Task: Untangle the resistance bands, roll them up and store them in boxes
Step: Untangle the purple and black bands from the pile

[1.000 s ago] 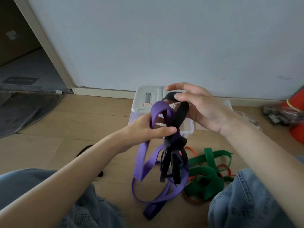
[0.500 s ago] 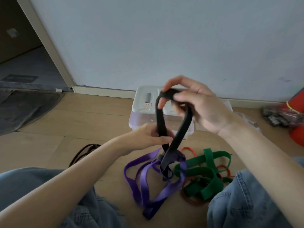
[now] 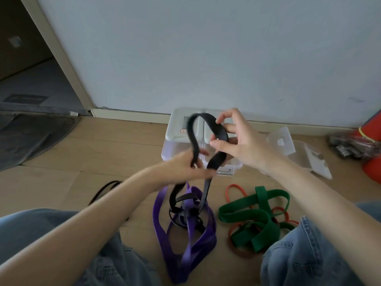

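A black resistance band arches up between my hands in front of the white-lidded storage box. My right hand pinches the band's right side between thumb and fingers. My left hand grips its left strand lower down, blurred by motion. The band's lower part hangs into a tangle with the purple band on the floor. A green band and thin red bands lie twisted together to the right.
An open clear plastic box lies on the wooden floor right of the white-lidded box. A thin black band lies left by my knee. An orange cone and a dark packet stand far right. A doorway and grey mat are at left.
The black band's loop has widened as my right hand moved right. The purple band, held up a second ago, now lies on the floor.
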The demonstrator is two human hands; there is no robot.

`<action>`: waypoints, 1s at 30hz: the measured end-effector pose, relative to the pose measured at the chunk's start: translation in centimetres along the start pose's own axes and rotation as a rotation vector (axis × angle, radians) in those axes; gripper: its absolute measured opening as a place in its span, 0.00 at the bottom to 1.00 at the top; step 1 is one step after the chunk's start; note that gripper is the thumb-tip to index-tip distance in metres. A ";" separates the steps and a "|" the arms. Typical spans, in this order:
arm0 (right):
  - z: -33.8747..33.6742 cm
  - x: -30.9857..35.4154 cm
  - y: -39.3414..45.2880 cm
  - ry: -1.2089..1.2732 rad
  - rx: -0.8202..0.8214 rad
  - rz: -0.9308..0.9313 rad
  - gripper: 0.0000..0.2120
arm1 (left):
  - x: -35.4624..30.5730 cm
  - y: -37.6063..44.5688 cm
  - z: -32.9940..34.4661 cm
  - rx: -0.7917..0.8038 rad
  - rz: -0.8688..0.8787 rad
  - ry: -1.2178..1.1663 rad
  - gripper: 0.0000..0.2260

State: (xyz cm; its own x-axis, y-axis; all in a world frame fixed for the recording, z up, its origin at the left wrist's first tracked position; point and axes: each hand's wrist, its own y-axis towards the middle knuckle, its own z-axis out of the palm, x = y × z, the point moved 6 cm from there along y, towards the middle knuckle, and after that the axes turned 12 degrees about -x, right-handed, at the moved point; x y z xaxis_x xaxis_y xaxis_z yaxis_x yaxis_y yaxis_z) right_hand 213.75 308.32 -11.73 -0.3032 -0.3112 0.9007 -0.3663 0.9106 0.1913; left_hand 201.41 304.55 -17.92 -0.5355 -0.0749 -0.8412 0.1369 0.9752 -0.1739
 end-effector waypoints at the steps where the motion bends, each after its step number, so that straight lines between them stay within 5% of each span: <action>1: 0.1 0.5 0.0 0.118 -0.011 0.002 0.16 | 0.3 -0.3 1.4 0.042 0.016 0.067 0.17; 5: -0.9 1.1 0.2 0.193 -0.147 -0.049 0.13 | 0.6 -0.5 2.9 -0.027 0.069 0.065 0.06; 7: -1.8 0.1 0.6 -0.074 -0.186 -0.020 0.11 | 1.0 0.0 0.9 -0.092 0.048 0.201 0.12; 11: -1.8 -3.6 0.0 -0.831 0.152 0.074 0.12 | -0.1 0.2 -2.6 -0.243 0.200 0.524 0.10; 14: -0.1 -2.3 -0.3 -0.566 0.185 0.015 0.26 | -1.0 -0.4 -1.0 -0.148 0.297 0.697 0.10; 16: 2.1 -2.2 -1.1 -0.487 0.367 0.066 0.31 | -1.3 -0.6 0.0 -0.070 0.291 0.655 0.10; 18: 3.6 -3.1 -2.0 -0.570 0.475 0.064 0.23 | -1.6 -0.3 -0.4 -0.111 0.304 0.621 0.09; 21: 3.6 -2.2 -1.7 -0.384 0.360 0.058 0.10 | -1.7 0.2 -1.7 -0.198 0.286 0.494 0.09; 24: 2.6 0.2 -1.1 -0.040 0.295 0.067 0.03 | -1.4 0.2 -2.0 -0.113 0.148 -0.048 0.10; 26: 1.7 1.2 -0.9 -0.031 0.276 0.026 0.03 | -0.5 0.0 -1.4 0.061 0.051 -0.322 0.11; 30: 0.4 1.1 -0.7 -0.331 0.212 -0.060 0.05 | 2.7 -0.3 0.6 0.226 0.052 -0.112 0.04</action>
State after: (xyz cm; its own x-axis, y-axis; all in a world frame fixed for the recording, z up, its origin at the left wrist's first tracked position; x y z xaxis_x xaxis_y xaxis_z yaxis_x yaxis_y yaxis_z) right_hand 213.34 307.20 -11.02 -0.5306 -0.4644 0.7091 -0.5552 0.8225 0.1233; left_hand 200.39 303.90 -20.44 -0.4288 -0.0604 -0.9014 0.3515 0.9080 -0.2281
